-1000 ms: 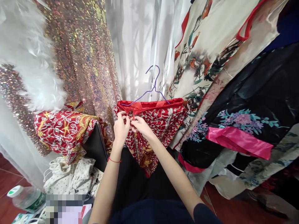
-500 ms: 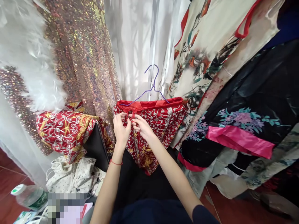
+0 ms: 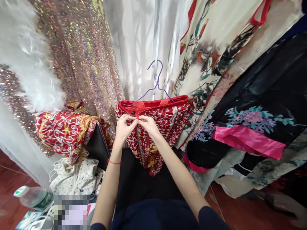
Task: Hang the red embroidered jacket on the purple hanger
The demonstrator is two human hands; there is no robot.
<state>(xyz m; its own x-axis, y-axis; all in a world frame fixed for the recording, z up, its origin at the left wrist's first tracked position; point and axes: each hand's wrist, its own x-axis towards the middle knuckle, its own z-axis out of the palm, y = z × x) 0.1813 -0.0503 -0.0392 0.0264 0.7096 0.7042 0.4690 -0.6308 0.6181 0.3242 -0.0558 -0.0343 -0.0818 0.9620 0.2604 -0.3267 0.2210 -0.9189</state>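
Note:
A red garment with silver and gold embroidery lies in front of me, its plain red upper edge spread wide and its lower end narrowing to a point. Inside that edge sits a purple wire hanger, hook upward. My left hand, with a red cord on its wrist, pinches the garment just below the edge, left of centre. My right hand pinches it from the other side, fingertips meeting those of the left. What exactly lies between the fingertips is too small to make out.
To the left are another red embroidered piece, a dotted white cloth, and a water bottle. Behind hang a sequined fabric and white curtains. On the right hang a floral dress and a black garment.
My fingers, spread loosely at the garment's front half a second ago, have closed into pinches and come together. The view has shifted slightly.

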